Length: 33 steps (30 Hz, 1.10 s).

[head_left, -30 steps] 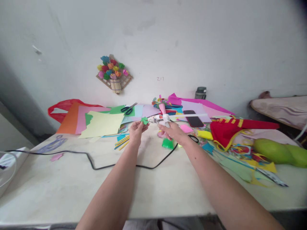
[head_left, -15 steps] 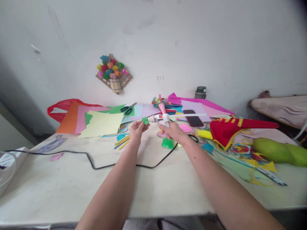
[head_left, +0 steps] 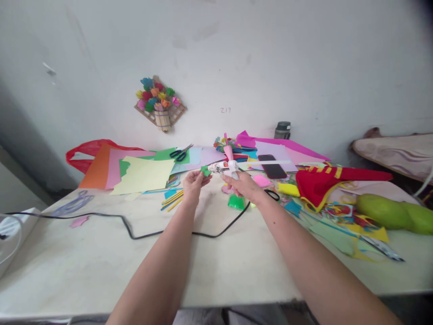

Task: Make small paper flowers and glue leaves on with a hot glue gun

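Note:
Between the fingertips of my left hand (head_left: 195,184) is a small green paper piece (head_left: 205,170), its exact shape too small to make out. My right hand (head_left: 243,186) is wrapped round the handle of a white hot glue gun (head_left: 232,166). A long pale glue stick (head_left: 267,162) sticks out of its back to the right. The gun's nozzle points left and is at the green piece; whether they touch I cannot tell. Below my right hand lies a shiny green packet (head_left: 236,202). Yellow and blue strips (head_left: 172,200) lie just left of my left hand.
A black cable (head_left: 142,236) runs across the table. Coloured paper sheets (head_left: 145,176) and black-handled scissors (head_left: 181,153) lie at the back. To the right are a phone (head_left: 272,167), red cloth (head_left: 314,186), paper scraps (head_left: 334,237), a cutter knife (head_left: 382,248) and a green gourd-like object (head_left: 385,212).

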Each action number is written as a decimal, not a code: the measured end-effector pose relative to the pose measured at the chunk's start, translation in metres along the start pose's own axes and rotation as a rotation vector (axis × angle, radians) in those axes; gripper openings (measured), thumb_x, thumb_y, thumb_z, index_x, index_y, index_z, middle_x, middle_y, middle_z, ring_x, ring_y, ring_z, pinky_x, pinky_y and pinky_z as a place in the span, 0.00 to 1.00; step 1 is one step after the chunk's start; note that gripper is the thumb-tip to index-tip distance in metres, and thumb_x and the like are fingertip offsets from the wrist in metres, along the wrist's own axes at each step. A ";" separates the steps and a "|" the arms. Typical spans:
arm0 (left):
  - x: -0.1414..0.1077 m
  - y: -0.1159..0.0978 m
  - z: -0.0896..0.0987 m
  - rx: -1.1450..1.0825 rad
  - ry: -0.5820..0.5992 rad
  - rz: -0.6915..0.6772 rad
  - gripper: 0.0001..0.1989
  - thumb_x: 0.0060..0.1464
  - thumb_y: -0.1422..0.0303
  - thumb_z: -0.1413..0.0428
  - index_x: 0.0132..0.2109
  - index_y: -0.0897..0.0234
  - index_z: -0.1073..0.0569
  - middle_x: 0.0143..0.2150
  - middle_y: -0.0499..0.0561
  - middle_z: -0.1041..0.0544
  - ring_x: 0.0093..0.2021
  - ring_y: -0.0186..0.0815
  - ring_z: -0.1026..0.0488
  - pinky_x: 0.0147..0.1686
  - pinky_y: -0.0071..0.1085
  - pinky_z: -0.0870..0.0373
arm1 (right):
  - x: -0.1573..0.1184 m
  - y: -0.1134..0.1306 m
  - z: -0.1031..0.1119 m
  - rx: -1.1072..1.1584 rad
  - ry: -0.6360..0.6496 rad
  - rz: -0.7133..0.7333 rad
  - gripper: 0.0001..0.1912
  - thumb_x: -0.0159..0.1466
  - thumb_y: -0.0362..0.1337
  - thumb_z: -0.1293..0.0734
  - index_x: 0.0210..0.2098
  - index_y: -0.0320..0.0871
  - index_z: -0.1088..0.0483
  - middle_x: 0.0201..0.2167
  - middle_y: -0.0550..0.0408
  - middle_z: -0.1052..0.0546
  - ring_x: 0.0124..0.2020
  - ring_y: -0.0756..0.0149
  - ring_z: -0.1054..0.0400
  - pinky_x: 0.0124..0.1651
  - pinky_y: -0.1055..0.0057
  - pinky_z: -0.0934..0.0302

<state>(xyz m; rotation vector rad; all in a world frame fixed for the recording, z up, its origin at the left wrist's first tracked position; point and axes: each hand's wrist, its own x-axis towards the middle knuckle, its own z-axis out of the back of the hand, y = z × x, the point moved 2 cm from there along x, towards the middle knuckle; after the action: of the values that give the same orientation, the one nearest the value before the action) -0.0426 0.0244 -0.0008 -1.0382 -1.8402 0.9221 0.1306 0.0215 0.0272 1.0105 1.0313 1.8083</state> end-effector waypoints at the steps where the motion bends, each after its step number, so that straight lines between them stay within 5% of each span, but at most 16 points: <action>1: 0.000 0.000 0.000 0.000 0.001 -0.001 0.15 0.39 0.64 0.40 0.31 0.68 0.35 0.25 0.52 0.24 0.29 0.37 0.25 0.34 0.34 0.29 | 0.000 0.000 0.000 -0.004 0.000 0.001 0.20 0.54 0.52 0.39 0.28 0.39 0.36 0.17 0.59 0.32 0.09 0.79 0.45 0.11 0.80 0.51; 33: -0.001 -0.004 0.001 0.006 -0.020 0.024 0.17 0.38 0.63 0.39 0.31 0.69 0.34 0.26 0.53 0.24 0.30 0.39 0.25 0.33 0.33 0.29 | 0.001 -0.002 0.001 0.014 0.014 0.007 0.20 0.53 0.53 0.39 0.28 0.39 0.36 0.17 0.59 0.32 0.09 0.80 0.46 0.11 0.81 0.52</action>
<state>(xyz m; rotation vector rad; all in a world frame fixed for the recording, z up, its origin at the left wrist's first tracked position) -0.0446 0.0216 0.0017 -1.0530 -1.8440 0.9540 0.1319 0.0237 0.0263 1.0124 1.0519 1.8179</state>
